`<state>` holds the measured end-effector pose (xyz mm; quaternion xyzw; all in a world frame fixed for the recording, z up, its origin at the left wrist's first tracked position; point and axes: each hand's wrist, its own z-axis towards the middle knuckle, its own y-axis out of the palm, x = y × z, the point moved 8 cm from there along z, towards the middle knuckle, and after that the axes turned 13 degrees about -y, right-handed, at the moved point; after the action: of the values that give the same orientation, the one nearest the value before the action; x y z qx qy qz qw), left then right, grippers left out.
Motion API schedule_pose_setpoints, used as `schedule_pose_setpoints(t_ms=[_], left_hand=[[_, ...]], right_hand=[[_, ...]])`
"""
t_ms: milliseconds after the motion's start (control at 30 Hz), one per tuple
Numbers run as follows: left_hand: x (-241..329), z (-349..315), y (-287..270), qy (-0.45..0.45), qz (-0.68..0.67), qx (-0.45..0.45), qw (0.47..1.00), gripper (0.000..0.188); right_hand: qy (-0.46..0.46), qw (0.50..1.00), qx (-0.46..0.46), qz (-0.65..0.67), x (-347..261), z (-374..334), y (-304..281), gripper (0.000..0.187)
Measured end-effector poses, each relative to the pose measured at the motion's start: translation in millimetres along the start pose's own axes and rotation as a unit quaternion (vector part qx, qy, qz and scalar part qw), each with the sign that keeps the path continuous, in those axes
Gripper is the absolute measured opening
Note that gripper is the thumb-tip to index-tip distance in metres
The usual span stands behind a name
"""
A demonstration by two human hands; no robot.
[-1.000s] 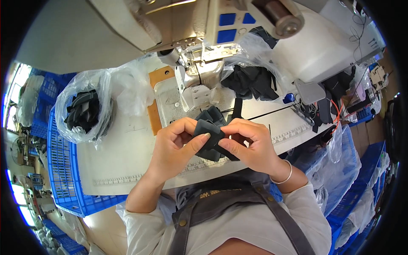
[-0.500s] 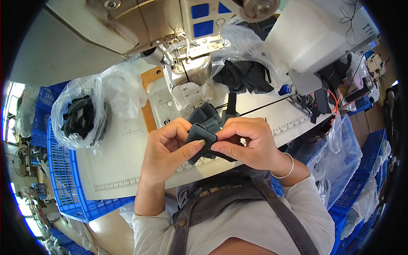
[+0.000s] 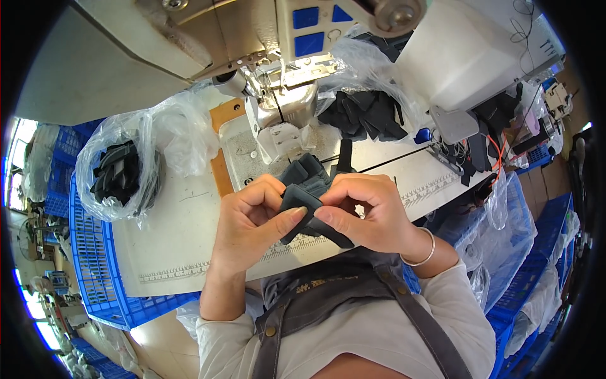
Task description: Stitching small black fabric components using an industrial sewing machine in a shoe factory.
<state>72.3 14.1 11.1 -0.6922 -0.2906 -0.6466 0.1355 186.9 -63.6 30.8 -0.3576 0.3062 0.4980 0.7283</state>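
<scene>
My left hand (image 3: pixel 250 218) pinches the near flap of a dark grey padded fabric piece (image 3: pixel 300 197), thumb on top and fingers curled behind. From the other side my right hand (image 3: pixel 372 211) grips the same piece, with thumb and index fingertips close together at its edge. Part of the fabric is hidden behind my fingers. A black strap (image 3: pixel 344 155) sticks up beyond my right fingers, and a dark strip hangs below the hands. Just past the piece stands the sewing machine's metal head (image 3: pixel 284 107), with the fabric held on my side of it.
On the white worktable (image 3: pixel 170 243), a clear plastic bag with black fabric pieces (image 3: pixel 117 174) lies left. More black pieces (image 3: pixel 366 114) lie behind right. A printed ruler strip (image 3: pixel 173 271) runs along the near edge. Blue crates (image 3: pixel 95 265) flank the table.
My right thumb and fingers have shifted slightly along the fabric's edge, and the near flap is tilted a little differently. Both hands keep their hold.
</scene>
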Motion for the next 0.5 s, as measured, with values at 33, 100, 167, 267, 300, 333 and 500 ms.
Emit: schedule_pose_setpoints(t_ms=[33, 100, 167, 267, 300, 333, 500], left_hand=[[0, 0, 0, 0.002, 0.0, 0.002, 1.0, 0.013], [-1, 1, 3, -0.012, 0.008, -0.011, 1.0, 0.013], [8, 0, 6, -0.01, -0.01, 0.023, 1.0, 0.011], [14, 2, 2, -0.028, -0.02, 0.04, 0.999, 0.01], [13, 2, 4, -0.05, -0.011, 0.022, 0.998, 0.011], [15, 3, 1, -0.046, -0.01, 0.023, 0.999, 0.011], [21, 3, -1, -0.068, 0.068, 0.04, 0.995, 0.013]], right_hand=[[0.019, 0.999, -0.012, 0.024, 4, 1, 1, 0.009], [0.036, 0.998, -0.027, 0.048, 6, 3, 3, 0.01], [-0.001, 1.0, -0.008, 0.013, -2, 9, -1, 0.012], [-0.047, 0.999, 0.016, -0.012, -9, 12, -4, 0.012], [-0.063, 0.998, 0.021, -0.018, -11, 13, -4, 0.012], [-0.066, 0.997, 0.019, -0.019, -11, 14, -4, 0.012], [-0.07, 0.997, 0.036, 0.006, -5, 21, -2, 0.012]])
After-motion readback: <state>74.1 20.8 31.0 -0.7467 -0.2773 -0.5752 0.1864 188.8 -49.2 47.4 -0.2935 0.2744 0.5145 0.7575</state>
